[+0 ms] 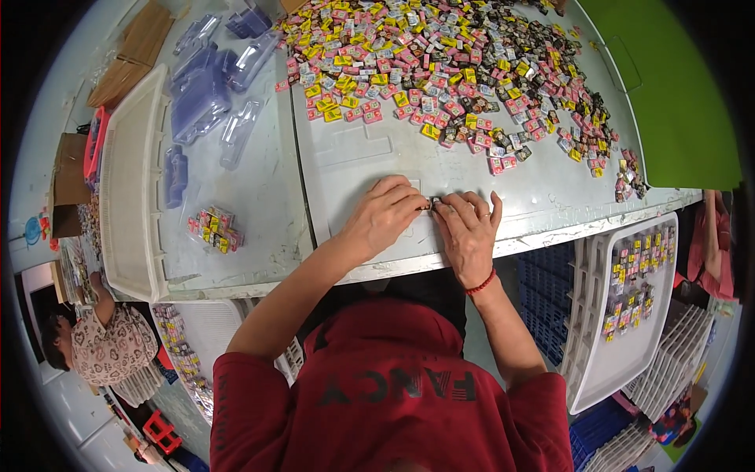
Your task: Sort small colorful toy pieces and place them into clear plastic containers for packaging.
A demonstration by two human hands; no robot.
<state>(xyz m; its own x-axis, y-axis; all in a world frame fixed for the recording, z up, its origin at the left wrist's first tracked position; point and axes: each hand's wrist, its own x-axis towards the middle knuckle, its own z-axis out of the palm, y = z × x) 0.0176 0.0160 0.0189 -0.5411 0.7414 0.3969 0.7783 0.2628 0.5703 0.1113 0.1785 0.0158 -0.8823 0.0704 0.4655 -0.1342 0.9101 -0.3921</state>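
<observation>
Near the front edge of the table, my left hand (pixel 384 214) and my right hand (pixel 470 230) meet with fingertips pressed together. Between them is a small dark block-shaped pack (pixel 432 202), mostly covered by the fingers. Both hands are closed on it. Under and beyond the hands lies a clear plastic blister tray (pixel 354 149) with shaped hollows, hard to make out against the pale tabletop. A big heap of small pink, yellow and black packs (pixel 425 71) spreads over the far side of the table.
A small cluster of packs (pixel 215 228) and stacked clear plastic trays (pixel 200 90) lie at the left, beside a white crate (pixel 135 189). At the right, a white tray (pixel 629 346) holds rows of packs, near a green panel (pixel 684 94). Other people work at both sides.
</observation>
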